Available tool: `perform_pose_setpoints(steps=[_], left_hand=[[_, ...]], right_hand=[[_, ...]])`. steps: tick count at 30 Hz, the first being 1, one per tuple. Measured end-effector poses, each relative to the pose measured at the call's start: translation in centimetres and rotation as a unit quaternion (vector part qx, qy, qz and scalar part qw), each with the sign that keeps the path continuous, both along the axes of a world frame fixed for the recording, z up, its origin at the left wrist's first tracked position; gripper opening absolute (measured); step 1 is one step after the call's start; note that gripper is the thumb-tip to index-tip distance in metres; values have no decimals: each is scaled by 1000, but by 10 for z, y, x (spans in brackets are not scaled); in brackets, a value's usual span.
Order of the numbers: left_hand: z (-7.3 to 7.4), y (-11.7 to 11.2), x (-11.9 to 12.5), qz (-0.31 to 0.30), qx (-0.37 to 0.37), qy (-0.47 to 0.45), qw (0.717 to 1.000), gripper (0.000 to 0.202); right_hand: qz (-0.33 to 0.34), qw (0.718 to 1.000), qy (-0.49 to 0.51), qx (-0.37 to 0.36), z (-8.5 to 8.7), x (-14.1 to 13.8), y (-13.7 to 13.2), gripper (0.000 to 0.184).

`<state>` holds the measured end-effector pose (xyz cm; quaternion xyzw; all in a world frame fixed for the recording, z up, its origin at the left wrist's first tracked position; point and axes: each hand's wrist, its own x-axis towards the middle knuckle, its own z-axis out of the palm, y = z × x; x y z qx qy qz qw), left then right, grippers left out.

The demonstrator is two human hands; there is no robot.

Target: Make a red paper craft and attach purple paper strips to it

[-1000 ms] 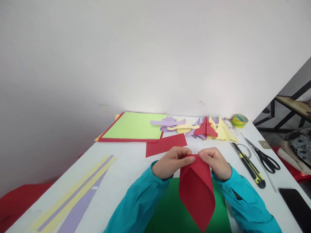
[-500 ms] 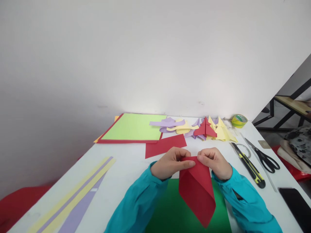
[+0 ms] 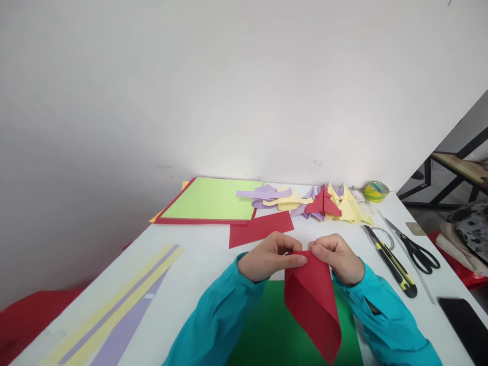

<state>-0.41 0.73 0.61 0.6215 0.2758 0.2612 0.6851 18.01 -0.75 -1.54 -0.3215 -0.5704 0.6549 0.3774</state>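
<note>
A sheet of red paper (image 3: 312,305) hangs from my two hands, its lower part curling over itself toward a point. My left hand (image 3: 272,256) pinches the top left edge between thumb and fingers. Close beside it, my right hand (image 3: 337,256) grips the top right edge the same way. Below the paper lies a green sheet (image 3: 274,325) on the white table, partly covered by my sleeves. Just beyond my hands rests a flat red paper piece (image 3: 259,230).
Light green sheets (image 3: 213,199) lie at the back left, near folded purple and yellow paper shapes (image 3: 287,201) and a red folded plane (image 3: 323,202). On the right are a utility knife (image 3: 392,264), scissors (image 3: 417,249), tape (image 3: 376,191) and a black phone (image 3: 463,323). Paper strips (image 3: 125,305) lie left.
The red paper's lower end has swung slightly right and down and curls more. Both hands keep their pinch on its top edge, nearly in the same place.
</note>
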Motion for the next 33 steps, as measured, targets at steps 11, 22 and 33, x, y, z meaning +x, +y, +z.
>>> perform_pose_setpoints(steps=[11, 22, 33], left_hand=[[-3, 0, 1, -2, -2, -10, 1000, 33], [-2, -3, 5, -9, -20, -29, 999, 31], [-3, -2, 2, -9, -38, -38, 999, 29]], right_hand=[[5, 1000, 14, -11, 0, -3, -1, 44], [16, 999, -42, 27, 5, -5, -2, 45], [10, 1000, 0, 11, 2, -3, 0, 44]])
